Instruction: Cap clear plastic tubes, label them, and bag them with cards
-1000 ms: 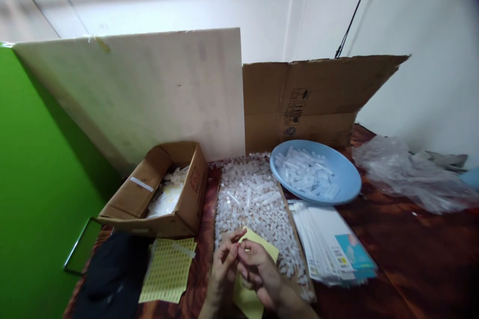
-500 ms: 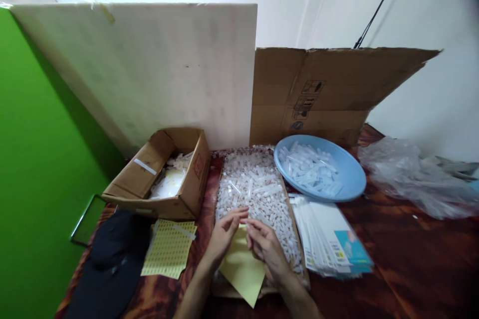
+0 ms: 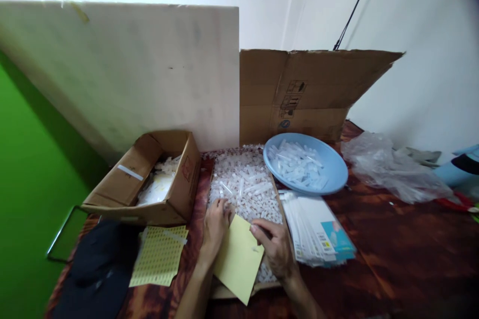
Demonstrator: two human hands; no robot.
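A plain yellow sheet lies tilted over the near part of a shallow cardboard tray of small white, translucent plastic pieces. My left hand is closed at the sheet's upper left edge, over the pieces. Something clear shows by its fingertips, too small to name. Along the sheet's right edge, my right hand is closed with curled fingers, its thumb by the sheet's upper right side. What it pinches, if anything, is hidden. A small pale mark shows on the sheet near this hand.
A yellow sheet of printed labels lies left, beside a black cap. Behind them stands an open cardboard box. To the right are a blue basin of translucent tubes, stacked printed cards and a clear plastic bag.
My hands, together above the sheet's top before, have moved apart to its left and right edges. The sheet's upper part is now uncovered. The camera view has turned slightly right.
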